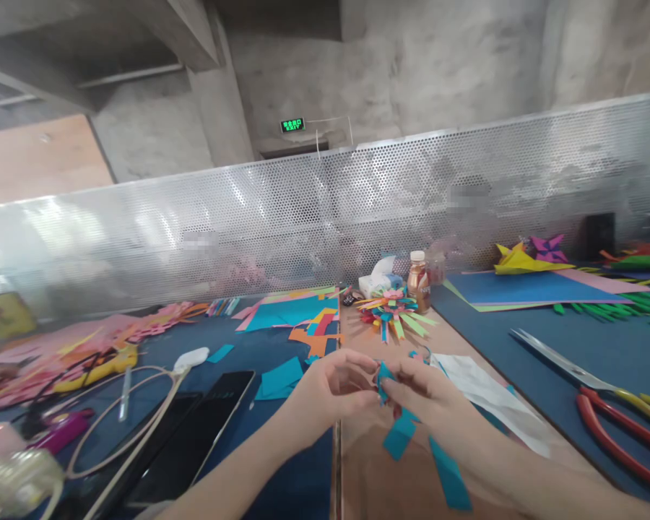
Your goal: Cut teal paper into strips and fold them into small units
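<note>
A small folded piece of blue paper [384, 383] is held up between my two hands over the brown strip of table. My right hand [430, 401] pinches it between thumb and fingers. From the other side, the curved fingers and thumb of my left hand [333, 390] close on its left edge. Just below, a short blue paper strip [399, 435] lies on the tabletop, and a longer blue strip [449, 473] rests beneath my right wrist. Squares of blue paper [280, 378] are stacked to the left of my left hand.
Red-handled scissors [590, 383] lie open at right, near a crumpled white tissue [482, 386]. A colourful paper-strip flower [393, 312] stands ahead beside a bottle [419, 282]. Black phones [195, 433] and a white cable [135, 462] occupy the left. Perforated metal panels [325, 217] close the back.
</note>
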The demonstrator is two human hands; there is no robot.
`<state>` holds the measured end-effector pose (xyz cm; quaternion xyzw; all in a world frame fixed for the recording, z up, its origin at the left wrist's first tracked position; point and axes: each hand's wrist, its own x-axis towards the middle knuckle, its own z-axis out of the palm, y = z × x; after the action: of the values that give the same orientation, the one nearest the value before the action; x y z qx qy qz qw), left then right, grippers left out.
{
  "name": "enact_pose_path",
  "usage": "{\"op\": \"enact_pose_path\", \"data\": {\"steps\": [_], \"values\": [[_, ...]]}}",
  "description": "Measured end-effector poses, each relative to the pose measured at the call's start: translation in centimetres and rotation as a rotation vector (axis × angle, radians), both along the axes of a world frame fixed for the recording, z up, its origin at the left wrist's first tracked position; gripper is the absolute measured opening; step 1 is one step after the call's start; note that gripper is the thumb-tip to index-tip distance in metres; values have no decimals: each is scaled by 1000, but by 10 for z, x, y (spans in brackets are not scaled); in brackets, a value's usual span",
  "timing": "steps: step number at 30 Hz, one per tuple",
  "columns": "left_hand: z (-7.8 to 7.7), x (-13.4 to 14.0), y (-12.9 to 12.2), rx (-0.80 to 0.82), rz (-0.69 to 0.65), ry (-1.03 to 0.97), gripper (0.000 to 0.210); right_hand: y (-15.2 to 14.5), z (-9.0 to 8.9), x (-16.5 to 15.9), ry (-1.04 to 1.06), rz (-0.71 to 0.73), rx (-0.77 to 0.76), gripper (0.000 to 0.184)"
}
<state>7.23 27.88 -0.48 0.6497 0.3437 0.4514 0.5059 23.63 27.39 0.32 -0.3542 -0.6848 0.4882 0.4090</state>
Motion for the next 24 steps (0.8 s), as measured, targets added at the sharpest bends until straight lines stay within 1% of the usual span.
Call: {"op": "enact_pose_path", "data": {"steps": [2,4,7,14,18,24], "values": [[1,-2,1,63,2,23,25,0,0,0,12,37,9,15],[1,-2,1,118,14,43,24,2,-3,1,4,83,29,16],[-1,-2,2,167,27,71,23,6,-9,1,-21,96,61,17],[-5,-1,4,159,40,87,19,10,-19,2,-89,43,117,19],[-3,0,2,150,55,70,18,9,-18,2,-113,65,134,20],[2,2,-1,161,89,65,15,7,-17,2,-152,54,121,19]]}}
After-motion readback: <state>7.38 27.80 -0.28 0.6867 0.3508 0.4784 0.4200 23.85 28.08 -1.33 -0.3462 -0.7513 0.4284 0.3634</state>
